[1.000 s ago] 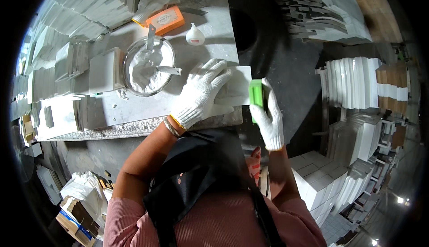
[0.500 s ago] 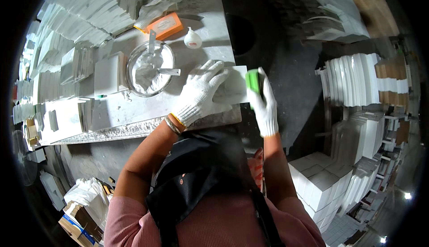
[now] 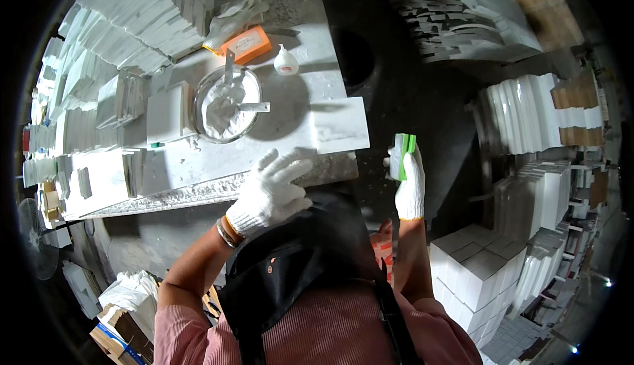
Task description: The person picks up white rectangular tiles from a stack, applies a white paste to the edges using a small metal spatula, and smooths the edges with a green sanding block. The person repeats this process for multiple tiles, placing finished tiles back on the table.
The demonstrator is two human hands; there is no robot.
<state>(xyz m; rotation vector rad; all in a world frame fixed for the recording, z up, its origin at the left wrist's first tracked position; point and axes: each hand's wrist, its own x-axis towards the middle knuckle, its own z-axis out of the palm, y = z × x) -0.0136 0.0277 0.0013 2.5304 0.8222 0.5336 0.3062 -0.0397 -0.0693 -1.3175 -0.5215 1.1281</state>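
Both of my hands wear white knitted gloves. My left hand (image 3: 271,193) is in front of the table's near edge, fingers spread and nothing in them. Right of the table, my right hand (image 3: 411,187) grips a small green-and-grey block (image 3: 403,157), held up off the tile. A white, grey-veined tile (image 3: 341,125) lies flat on the table's right side, its right end sticking out past the edge. Neither hand touches it. To its left stands a clear round bowl (image 3: 254,117) of white paste, with two metal putty knives (image 3: 253,107) in it.
An orange box (image 3: 246,45) and a small white squeeze bottle (image 3: 285,61) stand behind the bowl. Stacked white tiles (image 3: 82,124) crowd the table's left side. More tile stacks (image 3: 522,114) and a pile of white boxes (image 3: 479,272) rise to my right. A fan (image 3: 37,239) is far left.
My left hand has come off the tile and drawn back toward me. The right hand has pulled the block away from the tile's right end, rightward and nearer, turning it.
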